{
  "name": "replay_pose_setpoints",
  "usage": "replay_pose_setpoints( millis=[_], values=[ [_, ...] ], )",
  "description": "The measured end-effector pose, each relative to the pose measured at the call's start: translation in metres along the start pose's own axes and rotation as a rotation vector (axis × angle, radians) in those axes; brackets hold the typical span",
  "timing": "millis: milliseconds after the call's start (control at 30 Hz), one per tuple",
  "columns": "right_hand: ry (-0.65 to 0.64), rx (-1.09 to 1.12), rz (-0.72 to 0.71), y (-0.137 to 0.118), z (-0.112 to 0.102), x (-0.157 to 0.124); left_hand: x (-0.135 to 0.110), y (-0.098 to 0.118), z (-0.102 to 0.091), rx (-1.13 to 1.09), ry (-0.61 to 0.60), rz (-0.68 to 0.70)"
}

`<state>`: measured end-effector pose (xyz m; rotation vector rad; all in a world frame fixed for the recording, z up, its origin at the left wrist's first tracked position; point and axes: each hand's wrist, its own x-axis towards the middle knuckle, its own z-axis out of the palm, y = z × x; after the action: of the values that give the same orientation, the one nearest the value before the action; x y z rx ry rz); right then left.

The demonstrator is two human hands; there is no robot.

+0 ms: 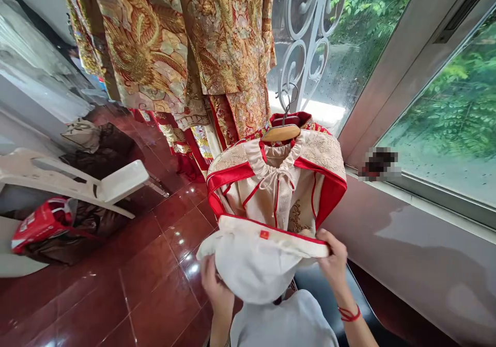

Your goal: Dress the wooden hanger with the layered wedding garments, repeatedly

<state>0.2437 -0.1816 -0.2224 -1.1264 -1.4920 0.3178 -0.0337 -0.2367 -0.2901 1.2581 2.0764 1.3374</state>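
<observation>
Left hand point(217, 281) and right hand point(334, 258) hold the cloth point(253, 272); it hides part of the robe point(284, 194) at twelve o'clock. Chair point(123, 182) stands at ten, window point(451, 143) at two.

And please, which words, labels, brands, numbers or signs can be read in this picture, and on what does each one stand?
No text can be read clearly.
Red bag at the left: white lettering, too blurred to read.
Small red label on the held white garment: any text is too small to read.
</observation>
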Motion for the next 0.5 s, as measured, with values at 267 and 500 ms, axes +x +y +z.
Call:
replay_pose_setpoints(
  millis=[267,500],
  values=[
    [-0.278,0.018,-0.687,-0.062,-0.012,0.045,0.013,0.015,0.018,-0.303,-0.636,-0.001],
    [-0.283,-0.003,-0.652,-0.045,-0.023,0.053,-0.01,-0.02,0.101,-0.461,-1.285,-0.43]
  ],
)
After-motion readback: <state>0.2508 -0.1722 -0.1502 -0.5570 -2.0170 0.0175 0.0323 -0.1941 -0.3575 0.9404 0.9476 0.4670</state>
